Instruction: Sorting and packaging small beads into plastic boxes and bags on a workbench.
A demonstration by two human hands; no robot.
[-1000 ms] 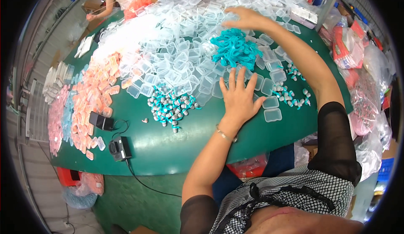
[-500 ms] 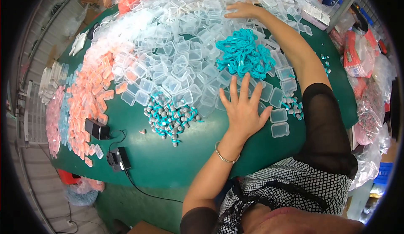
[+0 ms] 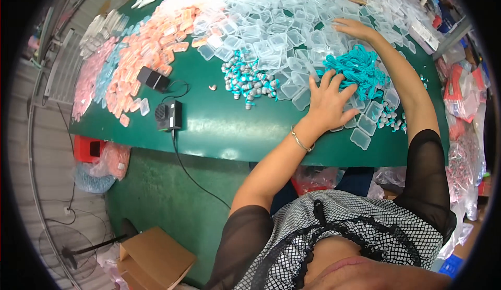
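Head view: we spread our left hand (image 3: 330, 104) at the teal bundle (image 3: 361, 70), right hand (image 3: 359, 29) beyond it, apart; right of it, markings on the red bag (image 3: 459, 89) look illegible.

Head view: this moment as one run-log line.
left hand: open, at near edge of teal cords | right hand: open, over clear boxes | nearby: grey-teal pieces, left of cords

No legible text or signs.

One turquoise cord heap (image 3: 359, 70); two black devices (image 3: 168, 116); one bracelet (image 3: 298, 140); clear boxes (image 3: 360, 139), dozens.
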